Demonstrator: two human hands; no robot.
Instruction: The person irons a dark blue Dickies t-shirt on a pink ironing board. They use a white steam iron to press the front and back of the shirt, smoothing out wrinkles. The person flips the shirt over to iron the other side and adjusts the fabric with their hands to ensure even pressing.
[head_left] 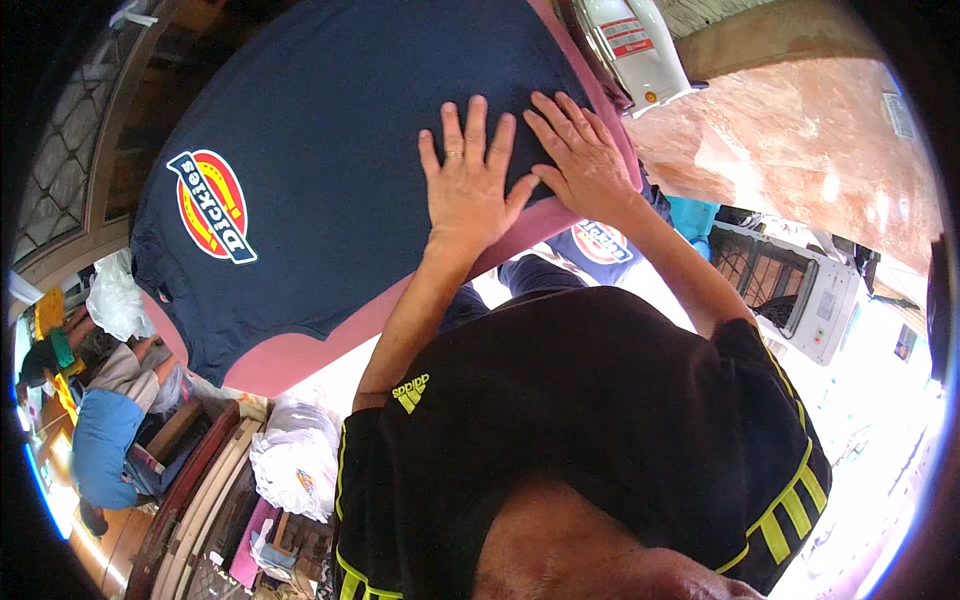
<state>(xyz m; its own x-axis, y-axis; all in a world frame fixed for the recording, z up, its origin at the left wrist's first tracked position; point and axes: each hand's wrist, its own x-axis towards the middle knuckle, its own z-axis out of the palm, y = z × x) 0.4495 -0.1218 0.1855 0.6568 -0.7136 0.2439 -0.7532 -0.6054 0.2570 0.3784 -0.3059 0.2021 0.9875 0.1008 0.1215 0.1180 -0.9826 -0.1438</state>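
A navy garment (330, 180) lies spread over a pink surface (300, 362), beneath the left hand (468, 190) and right hand (588, 160), its red-and-yellow emblem (212, 207) well to their left. Both hands press flat and open, gripping nothing, the left's fingers fanned, the right's closer together near the surface's edge.

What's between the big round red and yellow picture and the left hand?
Only smooth, dark navy cloth: the head view shows that stretch bare between the big, round red and yellow emblem and the left hand.
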